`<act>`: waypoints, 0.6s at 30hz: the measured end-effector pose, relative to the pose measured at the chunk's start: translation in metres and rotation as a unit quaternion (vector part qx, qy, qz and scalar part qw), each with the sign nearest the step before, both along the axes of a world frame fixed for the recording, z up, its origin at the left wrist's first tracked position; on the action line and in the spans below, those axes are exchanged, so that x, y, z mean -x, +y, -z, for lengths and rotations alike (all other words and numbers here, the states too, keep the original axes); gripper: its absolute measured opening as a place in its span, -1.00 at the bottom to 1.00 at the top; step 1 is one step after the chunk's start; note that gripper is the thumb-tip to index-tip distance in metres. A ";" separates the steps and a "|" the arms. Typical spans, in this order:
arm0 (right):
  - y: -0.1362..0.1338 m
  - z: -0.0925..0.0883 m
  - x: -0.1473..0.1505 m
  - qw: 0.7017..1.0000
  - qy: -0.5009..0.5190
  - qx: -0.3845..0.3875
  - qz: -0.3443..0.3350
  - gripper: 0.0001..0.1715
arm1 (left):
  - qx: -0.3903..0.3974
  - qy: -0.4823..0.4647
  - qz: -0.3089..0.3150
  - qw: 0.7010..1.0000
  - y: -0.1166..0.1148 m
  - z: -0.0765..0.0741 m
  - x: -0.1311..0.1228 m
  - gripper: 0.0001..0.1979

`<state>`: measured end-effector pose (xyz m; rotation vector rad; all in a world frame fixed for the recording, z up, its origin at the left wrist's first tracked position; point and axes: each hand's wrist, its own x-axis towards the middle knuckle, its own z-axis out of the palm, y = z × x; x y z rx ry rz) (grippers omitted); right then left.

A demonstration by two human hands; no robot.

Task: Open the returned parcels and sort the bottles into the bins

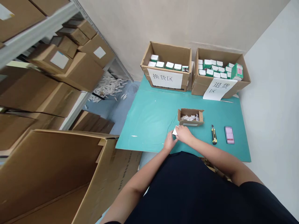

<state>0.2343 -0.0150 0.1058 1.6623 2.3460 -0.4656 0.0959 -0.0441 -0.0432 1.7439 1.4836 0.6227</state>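
Close to the table's front edge, a small box with a white top (175, 131) sits between my two hands. My left hand (170, 142) is closed on its near left side. From the right, my right hand (183, 133) grips the same box, its fingers over the upper end. My hands cover much of the box, so its lower sides are hidden. Just beyond my right hand stands a small open cardboard box (190, 123) with crumpled white paper slips (190, 118) inside.
On the green tabletop (149, 115) lie a yellow-black utility knife (214, 135) and a blurred pink phone-shaped item (229, 135). Two labelled cartons, left (165, 77) and right (198, 88), hold white-green boxes at the back. A large open carton (112, 174) and loaded shelves (77, 109) flank the left.
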 end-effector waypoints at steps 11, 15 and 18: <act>-0.007 0.006 0.011 0.999 -0.035 -0.009 -0.037 -0.32 | 0.049 0.070 0.076 0.993 0.011 -0.027 0.011 -0.21; -0.006 0.008 0.004 0.999 -0.014 -0.001 -0.039 -0.25 | 0.058 0.107 0.091 0.988 0.014 -0.031 0.011 -0.25; -0.004 0.007 0.005 0.999 -0.033 0.030 -0.023 -0.27 | 0.062 0.120 0.102 0.986 0.014 -0.031 0.012 -0.26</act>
